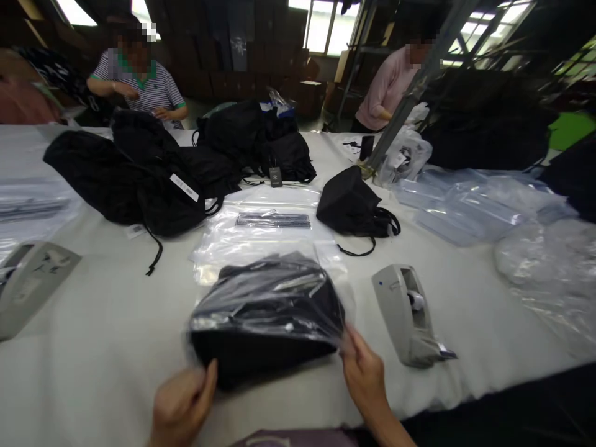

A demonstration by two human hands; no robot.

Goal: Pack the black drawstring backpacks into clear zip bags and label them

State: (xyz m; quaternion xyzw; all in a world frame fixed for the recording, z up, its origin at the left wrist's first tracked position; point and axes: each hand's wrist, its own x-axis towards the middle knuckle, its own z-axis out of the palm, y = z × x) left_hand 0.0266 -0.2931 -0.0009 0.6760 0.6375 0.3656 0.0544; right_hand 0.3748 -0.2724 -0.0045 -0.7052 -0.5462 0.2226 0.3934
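A folded black garment sits inside a clear plastic bag (265, 310) on the white table (93, 335), right in front of me. My left hand (184, 403) pinches the bag's near left corner, thumb up against the plastic. My right hand (365, 369) grips the bag's near right edge with fingers closed on the film. Just beyond the bag lies a stack of flat clear plastic bags (270, 230). A grey tape dispenser (410, 313) stands right of my right hand.
Piles of black drawstring bags (139, 180) and a single folded one (354, 202) lie further back. More clear bags (470, 202) cover the right side. Another grey dispenser (28, 282) sits at the left edge. Two people work at the far side.
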